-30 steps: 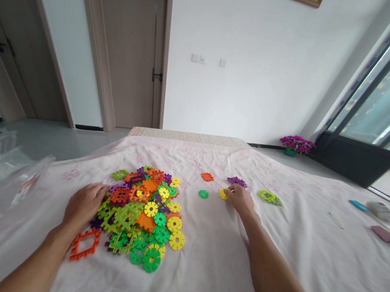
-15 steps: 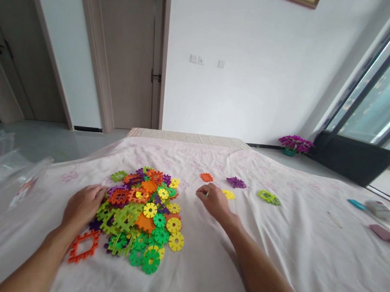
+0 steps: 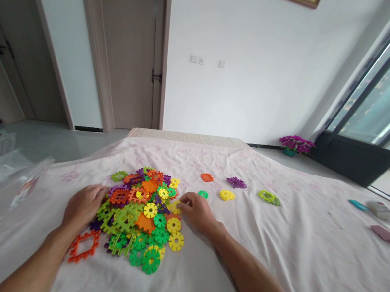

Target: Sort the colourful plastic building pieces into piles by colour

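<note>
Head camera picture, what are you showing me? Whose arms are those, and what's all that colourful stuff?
No robot here: those are a person's own left hand and right hand. The camera is worn on the person's head, looking forward and down. On the pale flower-printed cloth lies a heap of colourful notched pieces, some round, some square. Farther right lie an orange piece, a green disc and purple pieces. The left hand is at the heap's left edge; the right is at a yellow notched disc on the other edge. I can't tell whether either grips anything.
</note>
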`<act>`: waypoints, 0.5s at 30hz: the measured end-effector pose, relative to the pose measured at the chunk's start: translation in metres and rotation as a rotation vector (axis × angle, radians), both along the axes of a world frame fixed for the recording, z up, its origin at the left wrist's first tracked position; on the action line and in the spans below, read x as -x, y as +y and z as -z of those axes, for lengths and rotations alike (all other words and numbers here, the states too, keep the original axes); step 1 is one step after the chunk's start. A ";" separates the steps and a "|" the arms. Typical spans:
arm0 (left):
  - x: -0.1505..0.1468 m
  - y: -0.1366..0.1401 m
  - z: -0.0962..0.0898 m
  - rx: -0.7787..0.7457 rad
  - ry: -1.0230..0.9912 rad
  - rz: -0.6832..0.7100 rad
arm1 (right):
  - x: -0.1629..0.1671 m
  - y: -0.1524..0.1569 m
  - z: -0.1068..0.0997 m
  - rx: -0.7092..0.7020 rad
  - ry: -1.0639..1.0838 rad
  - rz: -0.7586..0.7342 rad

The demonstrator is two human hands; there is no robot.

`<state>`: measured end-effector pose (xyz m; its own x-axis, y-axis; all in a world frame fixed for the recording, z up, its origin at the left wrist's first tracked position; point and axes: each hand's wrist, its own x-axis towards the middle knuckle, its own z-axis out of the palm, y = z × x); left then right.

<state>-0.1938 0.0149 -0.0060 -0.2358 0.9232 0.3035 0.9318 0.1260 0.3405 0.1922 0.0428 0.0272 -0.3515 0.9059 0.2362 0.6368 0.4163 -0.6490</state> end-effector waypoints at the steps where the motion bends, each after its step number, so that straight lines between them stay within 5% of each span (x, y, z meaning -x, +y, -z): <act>1: 0.000 0.000 0.000 0.005 -0.003 0.002 | -0.004 0.004 0.000 -0.004 0.040 0.019; 10: 0.000 0.000 -0.001 0.001 -0.016 -0.007 | -0.087 0.039 -0.021 -0.080 -0.103 0.522; 15: 0.001 0.000 0.000 0.009 -0.016 0.004 | -0.122 0.046 -0.019 -0.028 -0.207 0.644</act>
<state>-0.1943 0.0152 -0.0061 -0.2365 0.9269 0.2914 0.9267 0.1251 0.3543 0.3138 0.0893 0.0465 0.2155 0.9444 0.2484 0.8734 -0.0727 -0.4815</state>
